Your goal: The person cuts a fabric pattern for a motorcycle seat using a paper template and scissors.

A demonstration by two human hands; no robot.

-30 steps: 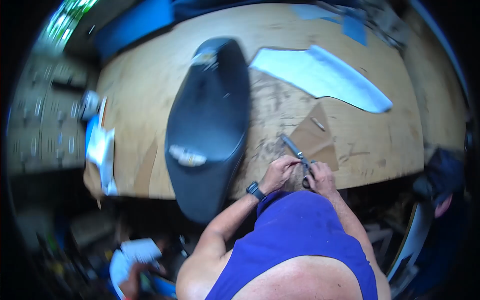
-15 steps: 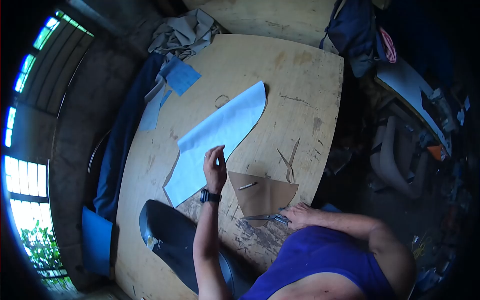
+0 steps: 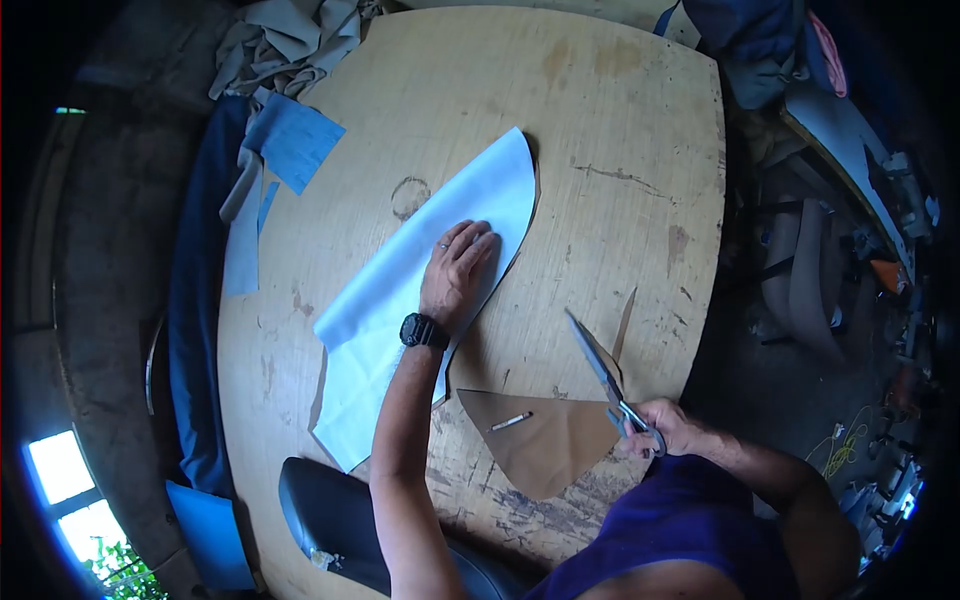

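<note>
My left hand, with a black watch at the wrist, lies on a pale blue-white sheet of material. Its fingers rest on the surface near the sheet's right edge. The sheet is partly folded over, and a darker edge shows beneath it. In my right hand is a pair of scissors, their blades pointing up and left over the table. Just left of the scissors lies a brown cut piece with a small pen on it. A thin brown offcut lies beside the blades.
A black padded seat stands at the wooden table's near left. Blue pieces and crumpled grey cloth lie at the far left. Dark blue material runs along the left edge. A bag is at the far right.
My left hand has come down onto the pale sheet, farther up it. My right hand has lifted and turned the scissors from pointing left across the brown piece to pointing up. The view has shifted.
</note>
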